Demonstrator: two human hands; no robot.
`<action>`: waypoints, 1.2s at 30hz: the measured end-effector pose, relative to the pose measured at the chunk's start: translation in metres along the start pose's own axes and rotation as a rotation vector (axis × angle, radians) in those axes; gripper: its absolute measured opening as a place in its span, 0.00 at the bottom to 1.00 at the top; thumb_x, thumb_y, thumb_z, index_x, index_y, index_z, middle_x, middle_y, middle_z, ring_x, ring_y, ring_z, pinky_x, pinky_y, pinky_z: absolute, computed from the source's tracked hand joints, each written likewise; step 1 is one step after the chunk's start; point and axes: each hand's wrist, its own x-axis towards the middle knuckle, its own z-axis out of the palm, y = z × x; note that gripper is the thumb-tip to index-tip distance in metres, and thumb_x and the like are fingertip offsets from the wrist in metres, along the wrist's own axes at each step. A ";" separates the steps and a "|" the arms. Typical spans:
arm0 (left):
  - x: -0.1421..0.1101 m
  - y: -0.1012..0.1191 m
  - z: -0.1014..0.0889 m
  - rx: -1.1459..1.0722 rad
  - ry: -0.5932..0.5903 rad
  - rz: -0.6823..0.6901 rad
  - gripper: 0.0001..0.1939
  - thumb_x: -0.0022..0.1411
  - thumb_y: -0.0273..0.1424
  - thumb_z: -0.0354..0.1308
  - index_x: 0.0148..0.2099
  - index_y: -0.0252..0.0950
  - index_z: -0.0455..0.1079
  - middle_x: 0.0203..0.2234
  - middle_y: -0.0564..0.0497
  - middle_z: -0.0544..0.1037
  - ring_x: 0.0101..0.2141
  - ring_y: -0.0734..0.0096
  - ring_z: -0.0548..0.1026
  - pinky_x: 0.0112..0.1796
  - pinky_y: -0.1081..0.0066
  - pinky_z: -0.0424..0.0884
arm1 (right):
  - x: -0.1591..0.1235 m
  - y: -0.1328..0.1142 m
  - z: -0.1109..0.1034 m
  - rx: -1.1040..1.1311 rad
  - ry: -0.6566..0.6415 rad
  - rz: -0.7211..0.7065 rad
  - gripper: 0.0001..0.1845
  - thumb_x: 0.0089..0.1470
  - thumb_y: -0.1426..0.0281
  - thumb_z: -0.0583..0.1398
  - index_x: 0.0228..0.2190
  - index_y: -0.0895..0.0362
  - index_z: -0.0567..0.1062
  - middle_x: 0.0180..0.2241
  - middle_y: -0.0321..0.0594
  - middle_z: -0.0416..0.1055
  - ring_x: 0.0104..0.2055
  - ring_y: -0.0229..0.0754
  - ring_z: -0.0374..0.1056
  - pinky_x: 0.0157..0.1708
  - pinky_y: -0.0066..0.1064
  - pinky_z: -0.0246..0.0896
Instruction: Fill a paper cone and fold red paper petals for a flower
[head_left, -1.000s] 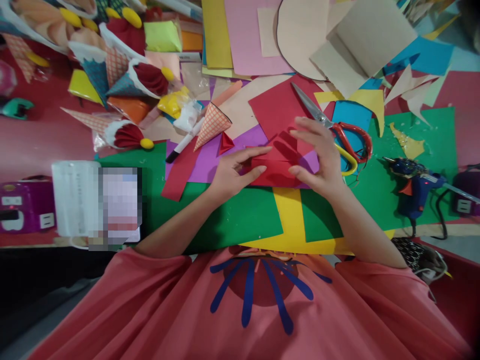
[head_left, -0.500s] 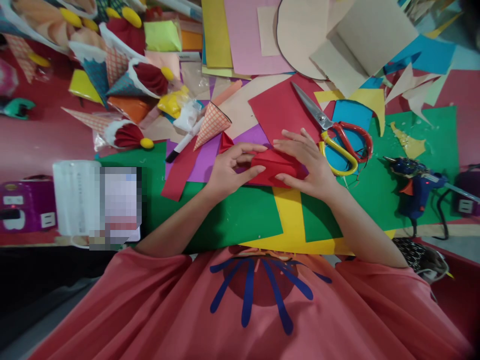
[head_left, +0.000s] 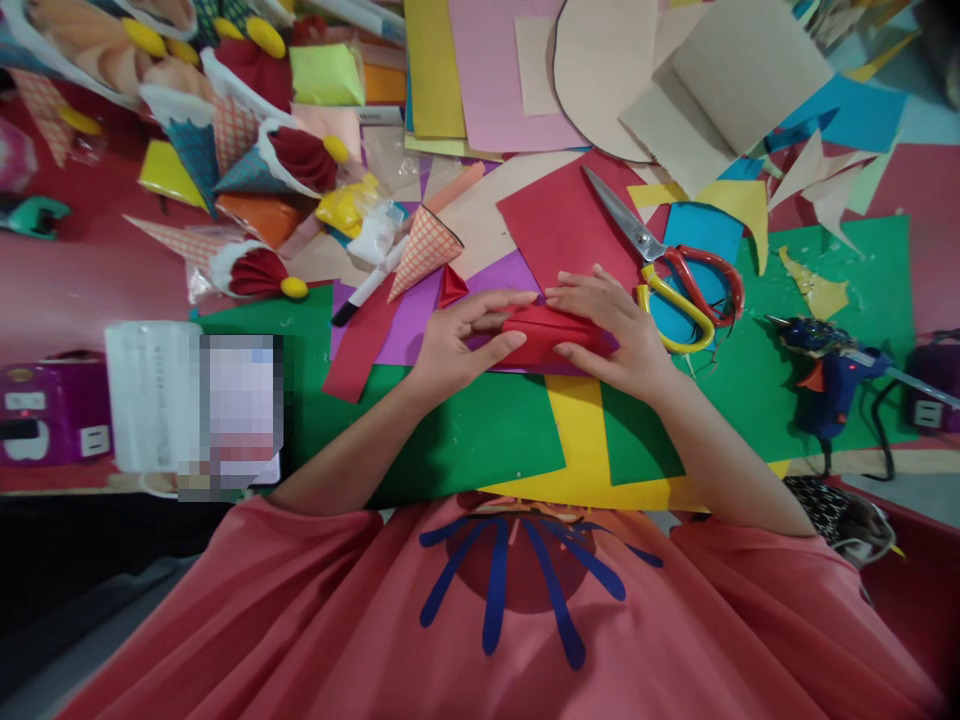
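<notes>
Both of my hands are on a folded piece of red paper (head_left: pixel 547 338) at the middle of the table. My left hand (head_left: pixel 461 340) grips its left end, thumb in front and fingers behind. At the right end, my right hand (head_left: pixel 619 325) holds it with the thumb in front and the fingers over the back edge. A purple sheet (head_left: pixel 409 335) lies under the red paper. Just beyond my left hand are a small folded red piece (head_left: pixel 451 287) and a checked paper cone (head_left: pixel 427 250). Scissors (head_left: pixel 675 270) with red and yellow handles lie beside my right hand.
A blue glue gun (head_left: pixel 836 370) rests at the right on a green sheet (head_left: pixel 877 270). At the left are a phone (head_left: pixel 244 400) and a purple box (head_left: pixel 52 420). Several decorated paper cones (head_left: pixel 262 165) crowd the far left, and paper scraps (head_left: pixel 825 180) lie at the far right.
My right fingers have come down slightly over the red paper, and its upper fold looks flatter. My left hand has hardly moved.
</notes>
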 end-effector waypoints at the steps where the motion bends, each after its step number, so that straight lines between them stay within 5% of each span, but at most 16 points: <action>1: 0.001 -0.001 -0.001 0.017 0.002 0.044 0.16 0.59 0.37 0.63 0.50 0.42 0.74 0.40 0.51 0.81 0.35 0.74 0.79 0.35 0.75 0.76 | 0.000 -0.001 0.000 0.018 0.002 0.006 0.22 0.58 0.58 0.59 0.52 0.51 0.72 0.54 0.42 0.74 0.61 0.52 0.64 0.64 0.57 0.52; 5: 0.003 -0.002 -0.002 0.107 0.025 0.183 0.18 0.60 0.42 0.61 0.50 0.42 0.74 0.39 0.49 0.78 0.39 0.71 0.76 0.38 0.71 0.75 | -0.001 -0.009 -0.001 0.142 0.000 0.056 0.21 0.58 0.58 0.59 0.51 0.53 0.72 0.52 0.44 0.74 0.57 0.49 0.69 0.61 0.50 0.59; 9: 0.003 0.000 -0.001 0.121 -0.015 0.238 0.16 0.62 0.40 0.59 0.51 0.42 0.73 0.40 0.48 0.78 0.42 0.69 0.76 0.42 0.69 0.74 | -0.003 -0.017 0.003 0.299 -0.005 0.155 0.19 0.58 0.56 0.60 0.46 0.54 0.73 0.46 0.43 0.76 0.47 0.45 0.74 0.47 0.38 0.70; 13: 0.002 0.002 0.002 0.152 -0.002 0.244 0.10 0.62 0.33 0.59 0.46 0.39 0.74 0.36 0.50 0.80 0.38 0.72 0.78 0.40 0.70 0.74 | -0.003 -0.020 0.007 0.357 -0.004 0.232 0.18 0.57 0.55 0.60 0.41 0.55 0.73 0.39 0.40 0.75 0.38 0.41 0.73 0.37 0.32 0.69; 18: 0.002 0.004 0.003 0.190 0.064 0.250 0.06 0.62 0.29 0.59 0.41 0.37 0.75 0.32 0.51 0.81 0.35 0.75 0.78 0.38 0.73 0.73 | -0.001 -0.019 0.008 0.447 0.073 0.273 0.15 0.56 0.57 0.61 0.40 0.55 0.74 0.39 0.39 0.76 0.40 0.40 0.73 0.40 0.32 0.69; 22: 0.001 0.006 0.003 0.145 0.090 0.167 0.06 0.61 0.29 0.59 0.41 0.39 0.75 0.33 0.52 0.81 0.35 0.74 0.78 0.38 0.74 0.74 | 0.000 -0.018 0.010 0.571 0.135 0.356 0.16 0.54 0.56 0.63 0.37 0.55 0.75 0.37 0.39 0.76 0.37 0.38 0.73 0.35 0.29 0.69; 28: 0.001 0.006 0.007 0.137 0.022 -0.141 0.08 0.60 0.34 0.59 0.39 0.37 0.74 0.34 0.51 0.81 0.35 0.74 0.79 0.37 0.74 0.74 | 0.001 -0.018 0.017 0.629 0.101 0.458 0.16 0.52 0.55 0.64 0.34 0.56 0.74 0.30 0.37 0.75 0.29 0.35 0.71 0.28 0.27 0.67; 36: 0.001 0.005 0.011 0.171 0.041 -0.154 0.07 0.59 0.33 0.61 0.37 0.36 0.76 0.31 0.52 0.82 0.31 0.75 0.78 0.33 0.76 0.72 | 0.002 -0.014 0.017 0.616 0.090 0.478 0.14 0.53 0.58 0.64 0.33 0.57 0.75 0.31 0.37 0.76 0.31 0.35 0.71 0.30 0.26 0.66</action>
